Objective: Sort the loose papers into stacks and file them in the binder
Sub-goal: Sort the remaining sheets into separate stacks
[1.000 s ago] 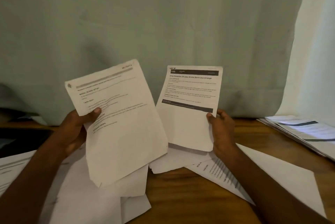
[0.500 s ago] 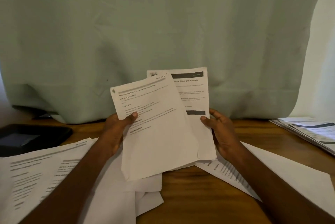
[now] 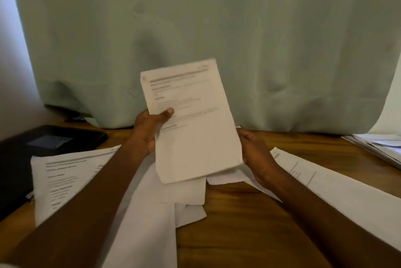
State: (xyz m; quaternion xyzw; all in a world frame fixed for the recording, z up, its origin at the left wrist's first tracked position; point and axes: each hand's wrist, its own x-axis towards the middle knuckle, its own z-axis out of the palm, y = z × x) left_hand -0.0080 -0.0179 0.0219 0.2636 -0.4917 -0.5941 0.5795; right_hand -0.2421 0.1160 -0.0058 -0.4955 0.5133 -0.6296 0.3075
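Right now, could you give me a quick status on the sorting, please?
Both hands on one held stack: left hand pinching, right hand steadying its edge. Loose papers remain on table. Nothing blocking.

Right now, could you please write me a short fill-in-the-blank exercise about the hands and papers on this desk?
1. Both hands hold one bundle of papers in front of a green ____.
2. The left hand's ____ presses on the printed front page.
3. The right hand steadies the bundle's ____ edge.
4. The black folder lies at the ____ of the wooden desk.

Missing words: curtain; thumb; right; left
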